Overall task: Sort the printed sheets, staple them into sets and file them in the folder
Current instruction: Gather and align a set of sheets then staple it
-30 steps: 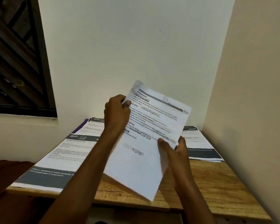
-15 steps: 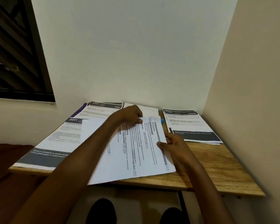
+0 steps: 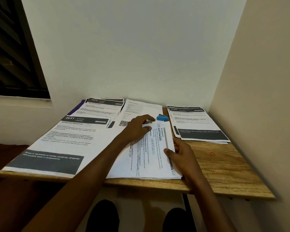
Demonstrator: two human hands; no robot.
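Note:
A set of printed sheets (image 3: 151, 158) lies sideways on the wooden table (image 3: 224, 168), near its front edge. My left hand (image 3: 137, 128) rests flat on the set's far end, fingers stretched toward a small blue stapler (image 3: 162, 118). My right hand (image 3: 179, 153) holds the set's right edge, thumb on top of the paper. A large sheet headed 2641 (image 3: 60, 141) covers the table's left side. Another pile headed 1573 (image 3: 102, 108) sits behind it, over a purple folder (image 3: 76, 108) of which only an edge shows. A pile headed 1228 (image 3: 196, 124) lies at the right.
A white sheet with a QR code (image 3: 137, 111) lies at the back middle. Walls close in behind and on the right. A dark window (image 3: 12, 52) is at the upper left. My feet show under the table's front edge.
The set was held up in the air in both hands a second ago. It has been turned and laid flat on the table, and my left hand has slid toward the stapler.

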